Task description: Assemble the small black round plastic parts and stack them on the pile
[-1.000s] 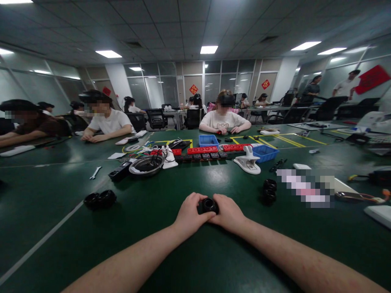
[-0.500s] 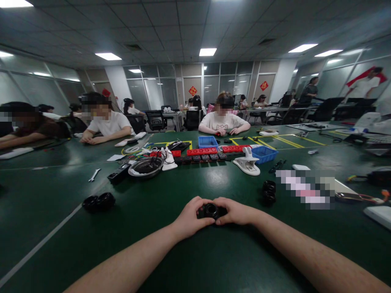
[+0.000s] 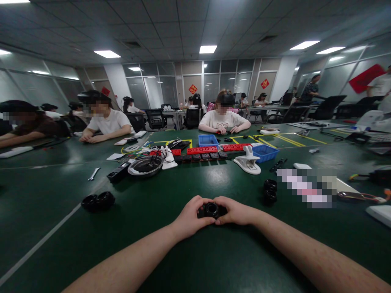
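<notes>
Fingers [image 3: 204, 201] of both the left hand [image 3: 191, 217] and right hand [image 3: 236, 212] curl pinched around one black ring-shaped part [image 3: 211, 210] just above the green table [image 3: 195, 256], forearms converging, with two more black rings stacked [image 3: 270, 191] right of it and two lying [image 3: 98, 201] left.

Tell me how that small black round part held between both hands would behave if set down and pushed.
The black round part looks like rigid plastic, so probably stiff. Its ring shape suggests it could roll on edge. Both the left hand and right hand pinch it easily, so it is likely light.
</notes>
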Available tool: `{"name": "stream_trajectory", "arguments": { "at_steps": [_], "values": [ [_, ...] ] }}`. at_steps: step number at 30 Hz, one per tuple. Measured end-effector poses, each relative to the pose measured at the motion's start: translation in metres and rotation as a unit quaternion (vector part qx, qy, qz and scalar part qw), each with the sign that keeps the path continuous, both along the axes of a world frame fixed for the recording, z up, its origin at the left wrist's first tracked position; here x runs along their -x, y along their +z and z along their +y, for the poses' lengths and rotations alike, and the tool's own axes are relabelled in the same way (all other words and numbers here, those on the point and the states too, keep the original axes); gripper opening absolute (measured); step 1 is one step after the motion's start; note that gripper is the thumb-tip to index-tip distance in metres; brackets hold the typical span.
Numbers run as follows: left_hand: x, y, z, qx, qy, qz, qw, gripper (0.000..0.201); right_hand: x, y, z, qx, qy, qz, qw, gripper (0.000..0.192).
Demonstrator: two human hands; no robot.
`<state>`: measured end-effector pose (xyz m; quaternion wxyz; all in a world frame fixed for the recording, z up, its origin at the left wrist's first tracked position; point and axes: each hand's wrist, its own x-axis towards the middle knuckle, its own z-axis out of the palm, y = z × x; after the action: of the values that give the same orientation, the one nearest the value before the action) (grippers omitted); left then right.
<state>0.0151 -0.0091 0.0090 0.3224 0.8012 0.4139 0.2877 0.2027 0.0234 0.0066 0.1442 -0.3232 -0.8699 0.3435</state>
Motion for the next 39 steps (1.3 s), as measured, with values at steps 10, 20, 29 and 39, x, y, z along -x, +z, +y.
{"name": "stream_trajectory", "arguments": {
  "at_steps": [10,20,29,39],
  "values": [
    [-0.006,-0.005,-0.004,-0.034,0.097,0.01,0.995,0.036,0.017,-0.012,-0.009,-0.119,-0.148,-0.084,0.978,0.038],
    [-0.003,-0.006,-0.003,-0.061,0.087,0.001,0.994,0.034,0.019,-0.006,-0.016,-0.159,-0.109,-0.041,0.98,0.05],
    [0.002,0.001,0.0,-0.004,0.007,0.004,1.0,0.038,0.0,0.006,-0.001,-0.001,0.021,0.009,1.0,0.036],
    [0.002,-0.001,0.002,0.0,0.006,0.005,1.0,0.04,0.001,0.004,0.001,0.006,0.029,0.008,1.0,0.034]
  ]
}}
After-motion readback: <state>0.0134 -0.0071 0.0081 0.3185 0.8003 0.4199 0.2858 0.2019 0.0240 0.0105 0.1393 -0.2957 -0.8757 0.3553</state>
